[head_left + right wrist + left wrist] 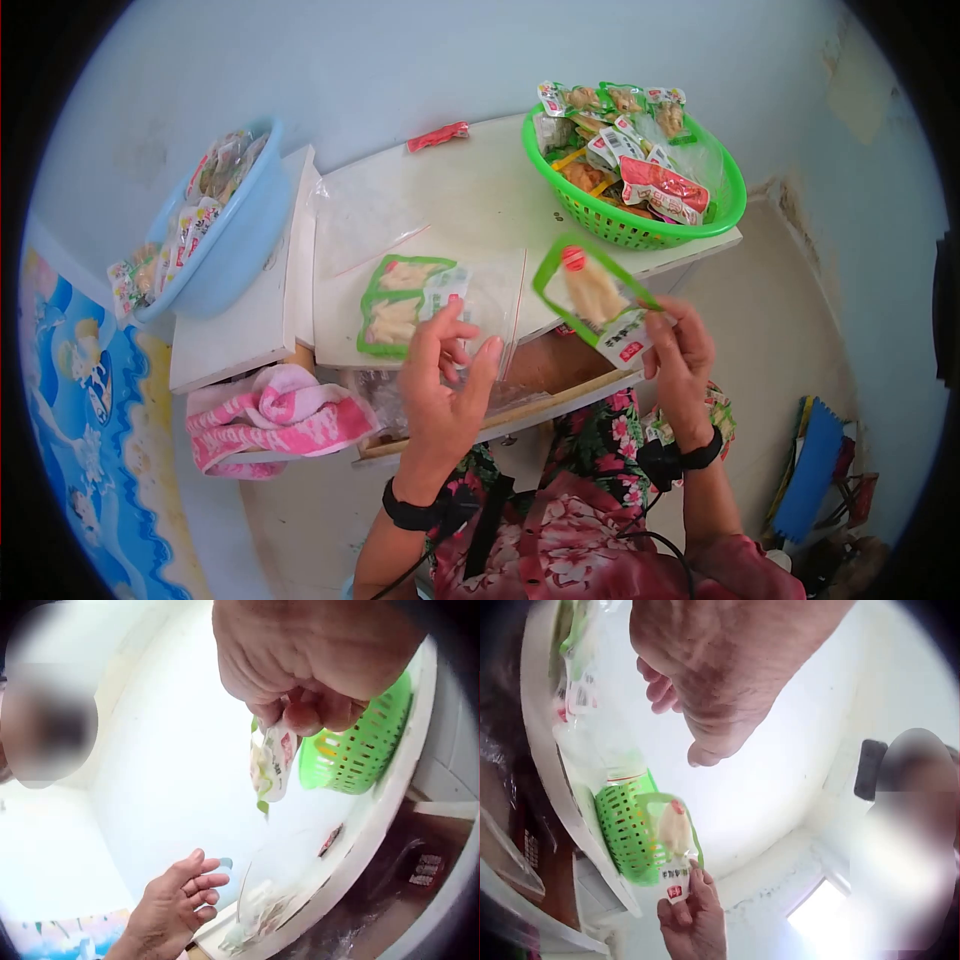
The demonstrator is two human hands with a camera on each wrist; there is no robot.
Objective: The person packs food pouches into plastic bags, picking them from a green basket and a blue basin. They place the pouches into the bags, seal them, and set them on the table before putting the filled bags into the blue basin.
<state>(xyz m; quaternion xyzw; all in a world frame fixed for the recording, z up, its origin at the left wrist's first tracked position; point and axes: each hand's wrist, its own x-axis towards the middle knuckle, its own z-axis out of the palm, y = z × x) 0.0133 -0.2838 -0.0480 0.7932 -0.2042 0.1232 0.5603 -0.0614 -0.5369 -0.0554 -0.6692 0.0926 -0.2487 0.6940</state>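
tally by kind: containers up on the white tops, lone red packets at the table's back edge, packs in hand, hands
Containers: 2 (green basket, blue basin)
Red packet: 1
Green-edged pack in hand: 1
Hands: 2 (left hand, right hand)
Total: 6

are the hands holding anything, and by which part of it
The right hand pinches a green-edged packet by its white printed end; the left hand holds nothing.

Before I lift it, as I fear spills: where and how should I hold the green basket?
I'd grip the green basket by opposite sides of its raised rim, from left and right; packets heaped at the top could slide if tipped.
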